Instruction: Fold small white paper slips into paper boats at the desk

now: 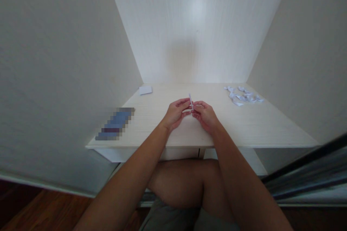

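My left hand (176, 112) and my right hand (204, 114) meet over the middle of a pale wooden desk (244, 130). Between their fingertips they pinch a small white strip of paper (191, 101), which stands nearly upright. Both hands have their fingers curled in a pinch on it. They hover just above the desk's front half.
A pile of several folded white paper pieces (244, 95) lies at the desk's back right. A small white paper sheet (145, 90) lies at the back left. A blurred blue flat object (115, 124) rests near the left edge. Walls close in on three sides.
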The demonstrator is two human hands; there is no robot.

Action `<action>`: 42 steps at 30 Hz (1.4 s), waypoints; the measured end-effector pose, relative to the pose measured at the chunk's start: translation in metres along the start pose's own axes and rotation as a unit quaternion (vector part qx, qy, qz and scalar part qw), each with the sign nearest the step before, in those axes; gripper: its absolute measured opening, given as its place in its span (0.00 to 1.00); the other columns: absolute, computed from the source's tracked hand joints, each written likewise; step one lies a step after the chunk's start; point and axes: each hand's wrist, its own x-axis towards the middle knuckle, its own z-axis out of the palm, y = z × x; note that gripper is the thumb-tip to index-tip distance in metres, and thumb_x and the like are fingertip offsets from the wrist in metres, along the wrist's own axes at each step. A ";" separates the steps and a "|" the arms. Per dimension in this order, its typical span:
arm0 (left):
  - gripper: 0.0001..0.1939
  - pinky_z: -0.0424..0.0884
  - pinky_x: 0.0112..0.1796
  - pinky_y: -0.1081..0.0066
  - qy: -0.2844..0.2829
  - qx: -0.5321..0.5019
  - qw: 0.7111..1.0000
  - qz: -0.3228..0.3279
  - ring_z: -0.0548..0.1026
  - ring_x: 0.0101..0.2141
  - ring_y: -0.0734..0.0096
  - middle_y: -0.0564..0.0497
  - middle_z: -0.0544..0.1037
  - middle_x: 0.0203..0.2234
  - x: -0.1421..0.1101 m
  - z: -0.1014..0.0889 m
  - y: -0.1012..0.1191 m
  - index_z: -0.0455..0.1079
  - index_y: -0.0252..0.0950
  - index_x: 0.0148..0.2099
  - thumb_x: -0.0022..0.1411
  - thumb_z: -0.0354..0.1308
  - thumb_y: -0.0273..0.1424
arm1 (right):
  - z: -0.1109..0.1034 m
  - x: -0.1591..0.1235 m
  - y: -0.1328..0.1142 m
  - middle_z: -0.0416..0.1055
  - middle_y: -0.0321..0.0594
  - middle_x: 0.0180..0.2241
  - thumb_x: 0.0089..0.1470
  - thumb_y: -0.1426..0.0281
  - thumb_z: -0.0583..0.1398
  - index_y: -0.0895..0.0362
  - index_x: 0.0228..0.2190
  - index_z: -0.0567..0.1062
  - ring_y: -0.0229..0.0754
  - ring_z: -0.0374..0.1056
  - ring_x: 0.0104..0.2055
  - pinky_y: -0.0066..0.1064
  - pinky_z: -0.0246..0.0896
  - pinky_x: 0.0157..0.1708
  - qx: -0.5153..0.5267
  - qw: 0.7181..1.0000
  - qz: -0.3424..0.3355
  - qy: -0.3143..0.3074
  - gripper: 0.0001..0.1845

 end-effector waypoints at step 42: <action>0.16 0.73 0.42 0.69 -0.064 -0.063 0.993 -0.077 0.78 0.37 0.70 0.48 0.82 0.36 -0.003 -0.007 0.001 0.80 0.35 0.44 0.52 0.75 0.27 | 0.003 0.000 -0.004 0.71 0.30 0.26 0.41 0.60 0.75 0.55 0.29 0.74 0.33 0.62 0.25 0.28 0.54 0.26 -0.005 0.997 -0.077 -0.018 0.20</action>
